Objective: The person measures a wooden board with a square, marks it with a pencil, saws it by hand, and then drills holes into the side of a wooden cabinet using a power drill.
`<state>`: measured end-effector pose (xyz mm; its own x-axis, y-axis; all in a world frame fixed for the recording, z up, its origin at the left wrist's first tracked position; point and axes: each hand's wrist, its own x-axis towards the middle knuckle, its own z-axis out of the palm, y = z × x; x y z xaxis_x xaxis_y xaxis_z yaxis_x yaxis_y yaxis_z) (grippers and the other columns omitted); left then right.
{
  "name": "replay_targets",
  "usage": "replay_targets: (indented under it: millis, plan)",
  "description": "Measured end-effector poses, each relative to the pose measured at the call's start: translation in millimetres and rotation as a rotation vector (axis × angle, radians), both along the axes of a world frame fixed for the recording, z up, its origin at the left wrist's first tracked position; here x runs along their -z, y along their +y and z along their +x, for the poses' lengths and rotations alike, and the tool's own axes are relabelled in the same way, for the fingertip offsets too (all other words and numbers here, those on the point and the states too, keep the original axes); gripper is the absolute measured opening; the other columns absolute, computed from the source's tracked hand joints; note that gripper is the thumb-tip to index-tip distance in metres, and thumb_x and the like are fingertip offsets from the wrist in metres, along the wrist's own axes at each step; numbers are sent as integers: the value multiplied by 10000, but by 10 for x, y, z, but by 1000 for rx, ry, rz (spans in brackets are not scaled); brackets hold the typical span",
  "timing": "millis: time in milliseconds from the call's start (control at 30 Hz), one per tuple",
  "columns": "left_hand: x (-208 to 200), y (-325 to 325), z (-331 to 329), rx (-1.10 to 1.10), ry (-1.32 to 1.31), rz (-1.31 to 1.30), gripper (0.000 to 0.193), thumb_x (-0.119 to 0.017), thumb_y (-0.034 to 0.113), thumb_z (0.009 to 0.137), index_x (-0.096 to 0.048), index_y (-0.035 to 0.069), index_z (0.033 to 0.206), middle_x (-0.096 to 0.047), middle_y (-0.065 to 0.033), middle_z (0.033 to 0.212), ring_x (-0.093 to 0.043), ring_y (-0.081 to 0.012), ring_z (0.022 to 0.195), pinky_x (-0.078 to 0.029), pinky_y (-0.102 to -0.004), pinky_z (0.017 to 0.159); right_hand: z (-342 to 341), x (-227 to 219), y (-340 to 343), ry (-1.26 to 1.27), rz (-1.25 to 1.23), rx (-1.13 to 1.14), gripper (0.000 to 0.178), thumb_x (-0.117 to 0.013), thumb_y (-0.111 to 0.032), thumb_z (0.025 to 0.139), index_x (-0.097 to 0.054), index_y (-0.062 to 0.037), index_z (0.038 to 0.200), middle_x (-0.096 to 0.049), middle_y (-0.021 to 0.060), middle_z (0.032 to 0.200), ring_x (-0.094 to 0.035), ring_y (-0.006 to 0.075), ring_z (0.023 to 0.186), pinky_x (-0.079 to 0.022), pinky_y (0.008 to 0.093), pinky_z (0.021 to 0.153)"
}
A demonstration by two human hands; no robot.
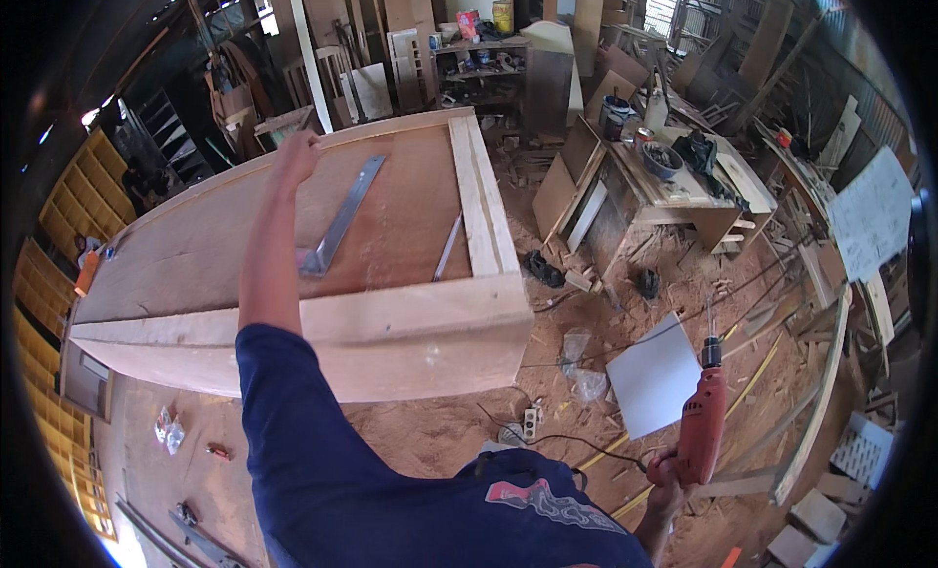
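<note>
My right hand [668,478] grips a red corded drill [702,426] by its handle, off to the right of the workpiece. The drill's black chuck and long bit point up and away. My left arm stretches across a large wooden panel with a raised frame [415,309]. Near the panel's far edge my left hand [297,158] is closed; whatever its fingers hold, if anything, cannot be made out. On the panel lie a metal try square [344,216], right of my left forearm, and a thin pale strip [447,246] beside the end rail.
A cluttered workbench [674,192] carries a bowl [662,160] and cans. A white board [655,378] lies on the sawdust-covered floor, near a socket block [531,423] and a trailing cord. Timber offcuts crowd the right. Yellow slatted frames [83,192] stand left.
</note>
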<state>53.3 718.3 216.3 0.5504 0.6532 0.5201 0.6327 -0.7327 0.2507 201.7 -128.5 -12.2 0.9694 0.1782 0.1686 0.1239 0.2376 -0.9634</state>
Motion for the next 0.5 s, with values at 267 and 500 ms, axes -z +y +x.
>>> replay_targets:
  millis: [267,500]
  plan:
    - [663,1204,53,-175,274,105,148,-707,130,910,-820,77,991,-767,-216,1041,-736,-412,1009,-585,-495,890,740,-428,880,85,8,71,612,-695,-70,829,-469,20,1391,-607,131,1035,-623,195,796,-542,331,671]
    - [360,1002,162,-178,258,118,156,-678,118,891,-819,69,841,-771,-197,916,-750,-397,900,-593,-493,851,1420,-347,1262,53,-71,-81,445,-726,-141,800,-568,11,1188,-601,103,950,-611,183,788,-514,308,627]
